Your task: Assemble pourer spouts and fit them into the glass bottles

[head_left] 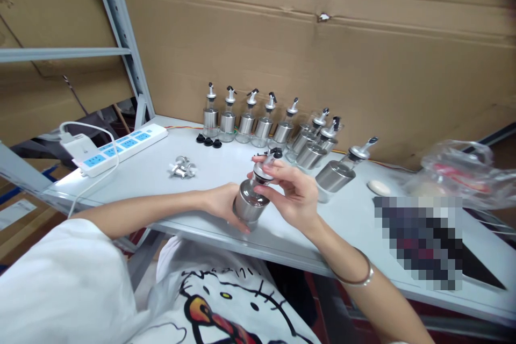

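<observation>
In front of me, near the table's front edge, is an oil dispenser bottle point(250, 201) of glass with a steel sleeve, tilted a little to the right. My left hand point(226, 207) is wrapped round its lower body. With the fingers and thumb of my right hand point(296, 193) I grip the silver pouring spout point(264, 167) at its neck, which has a black tip. Behind my hands stands a row of similar bottles point(264, 128) with spouts on. Nearest my right hand is another capped bottle point(335, 174).
Small silver metal parts point(182, 167) lie left of my hands, and black stoppers point(208, 142) sit before the row. A white power strip point(124, 148) lies at the left. At the right are a pale oval object point(378, 188), a clear plastic bag point(459, 172) and a blurred-out item point(423, 242).
</observation>
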`<state>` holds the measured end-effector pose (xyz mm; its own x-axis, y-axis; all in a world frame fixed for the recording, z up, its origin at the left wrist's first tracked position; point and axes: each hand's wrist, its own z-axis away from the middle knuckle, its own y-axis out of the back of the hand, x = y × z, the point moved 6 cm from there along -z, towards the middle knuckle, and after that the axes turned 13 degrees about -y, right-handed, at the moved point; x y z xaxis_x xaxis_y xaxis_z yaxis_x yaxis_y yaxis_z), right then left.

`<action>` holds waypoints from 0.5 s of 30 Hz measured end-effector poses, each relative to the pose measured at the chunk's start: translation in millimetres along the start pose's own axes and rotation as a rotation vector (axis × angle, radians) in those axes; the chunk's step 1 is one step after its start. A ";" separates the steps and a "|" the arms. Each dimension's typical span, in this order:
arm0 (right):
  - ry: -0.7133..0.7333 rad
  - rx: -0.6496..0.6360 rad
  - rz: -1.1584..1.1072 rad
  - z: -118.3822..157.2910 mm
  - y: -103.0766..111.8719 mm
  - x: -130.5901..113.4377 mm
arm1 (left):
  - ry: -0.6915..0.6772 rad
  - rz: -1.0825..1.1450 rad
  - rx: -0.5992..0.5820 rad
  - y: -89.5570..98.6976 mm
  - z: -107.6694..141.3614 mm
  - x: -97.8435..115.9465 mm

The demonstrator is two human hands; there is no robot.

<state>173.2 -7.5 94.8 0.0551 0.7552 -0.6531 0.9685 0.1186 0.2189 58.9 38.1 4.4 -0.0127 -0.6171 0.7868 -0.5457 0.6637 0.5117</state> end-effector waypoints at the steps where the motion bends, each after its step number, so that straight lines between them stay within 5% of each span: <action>1: 0.011 0.002 0.018 -0.1 -0.1 -1.6 | 0.001 0.004 -0.022 -1.3 0.1 -0.4; 15: 0.094 0.045 0.158 0.5 -3.1 -13.2 | -0.011 0.014 -0.068 -3.7 -0.1 4.3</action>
<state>169.6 -18.2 102.4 0.1862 0.8195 -0.5420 0.9598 -0.0336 0.2788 61.0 33.1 5.9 -0.0295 -0.6116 0.7906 -0.4872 0.6994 0.5229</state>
